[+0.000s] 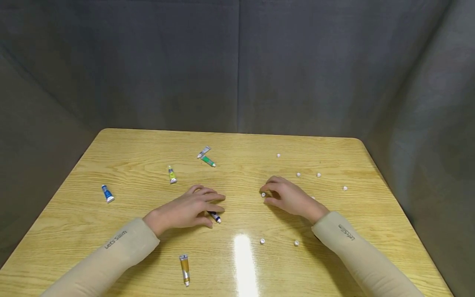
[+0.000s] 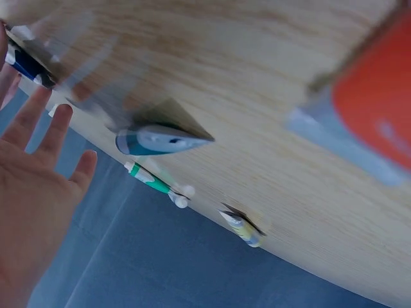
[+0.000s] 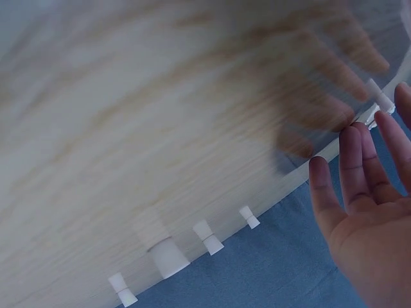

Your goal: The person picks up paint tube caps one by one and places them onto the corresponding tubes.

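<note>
My left hand (image 1: pixel 191 207) hovers low over the table, fingers spread and nearly straight. Under its fingers lies a dark blue paint tube (image 1: pixel 215 217), partly covered by them; in the left wrist view this tube shows beyond the fingertips. My right hand (image 1: pixel 287 196) is right of centre, thumb and fingers apart and loosely bent around a small white cap (image 1: pixel 263 194). In the right wrist view the white cap (image 3: pixel 380 96) stands on the table just past the fingertips. A teal-ended tube (image 2: pixel 164 140) and a red tube (image 2: pixel 379 102) lie near the left wrist, hidden in the head view.
Further left are a blue tube (image 1: pixel 107 194) and a yellow tube (image 1: pixel 172 175). At the back a silver-grey tube (image 1: pixel 204 152) touches a green tube (image 1: pixel 208 161); a gold tube (image 1: pixel 184 270) lies in front. Several white caps (image 1: pixel 298 175) are scattered on the right. Grey curtains (image 1: pixel 237 66) surround the table.
</note>
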The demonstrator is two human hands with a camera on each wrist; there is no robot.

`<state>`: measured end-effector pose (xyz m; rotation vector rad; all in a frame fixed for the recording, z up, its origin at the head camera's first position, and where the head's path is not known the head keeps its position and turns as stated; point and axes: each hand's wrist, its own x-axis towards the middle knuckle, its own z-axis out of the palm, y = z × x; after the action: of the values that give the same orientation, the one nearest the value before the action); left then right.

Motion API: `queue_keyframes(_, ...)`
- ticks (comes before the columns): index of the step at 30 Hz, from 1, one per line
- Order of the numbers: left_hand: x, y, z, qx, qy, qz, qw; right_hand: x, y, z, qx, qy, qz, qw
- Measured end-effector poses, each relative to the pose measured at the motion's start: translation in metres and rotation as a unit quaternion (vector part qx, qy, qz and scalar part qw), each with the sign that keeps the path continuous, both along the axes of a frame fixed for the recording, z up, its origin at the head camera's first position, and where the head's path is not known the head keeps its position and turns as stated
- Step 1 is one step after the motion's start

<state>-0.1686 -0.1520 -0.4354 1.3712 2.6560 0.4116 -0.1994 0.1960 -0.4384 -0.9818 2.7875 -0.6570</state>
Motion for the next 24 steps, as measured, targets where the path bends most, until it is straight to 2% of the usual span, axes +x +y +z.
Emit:
queue_keyframes(9, -0.0027, -0.0019, -0.0008, 0.023, 0.008, 0.000, 0.9997, -0.0033, -0.0036, 0.0001, 0.002, -0.001, -0.001, 1.000)
queue_keyframes(16, -0.0029, 0.0012, 0.0030, 0.022, 0.014, 0.010, 0.9996, -0.0046, -0.0047, 0.0015, -0.001, 0.000, -0.008, 1.000)
queue_keyframes(24, -0.0020, 0.0036, 0.0086, 0.051, 0.024, 0.008, 0.9984, -0.0002, -0.0041, 0.0033, -0.027, -0.007, -0.023, 0.999)
